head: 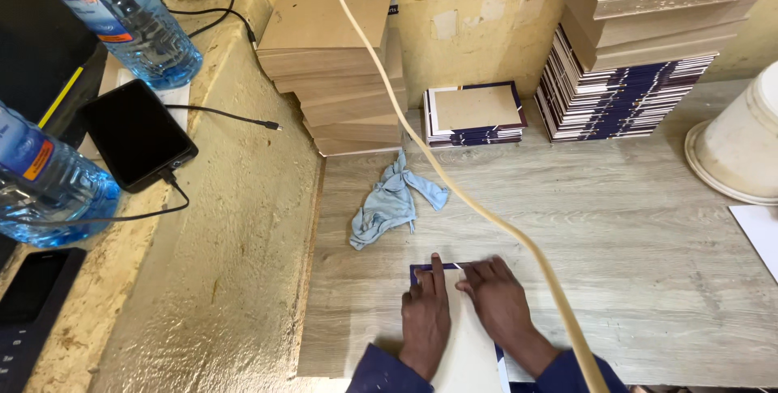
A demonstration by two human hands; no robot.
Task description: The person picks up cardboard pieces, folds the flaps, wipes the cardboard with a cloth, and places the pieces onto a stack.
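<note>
Both hands lay flat, palms down, on a white sheet point(470, 352) w/ a dark blue cover edge point(423, 268) showing past the fingertips. Left hand point(425, 312): fingers straight and close together, pressing on the sheet, index tip reaching the blue edge; nothing gripped. Right hand point(498, 300): fingers spread a little, tips at the sheet's far edge just beside the left fingertips, also pressing, holding nothing. The two hands sat side by side, almost touching, blue sleeves at the wrists. Sheet and cover rested on the grey wood-grain table point(648, 239), directly under the fingers.

A thick cream cord point(486, 215) ran from beside the right wrist, passing just right of the right fingers, then up and away toward the wall.

Just beyond the fingertips, a bit left: a crumpled light-blue cloth point(389, 202), apart from the hands.

Further beyond the fingers, at the wall: a short stack of blue-edged covers point(474, 113); left of it a leaning pile of brown boards point(340, 77); right of it a taller pile of blue covers point(616, 93) w/ more boards on top. Far right of the fingers: a white bucket point(741, 150).

Well left of the fingers, on the rough ledge point(219, 239): a black phone point(138, 134) w/ cable plugged in, two clear water bottles point(138, 20), point(44, 190), and another dark device point(32, 312).
</note>
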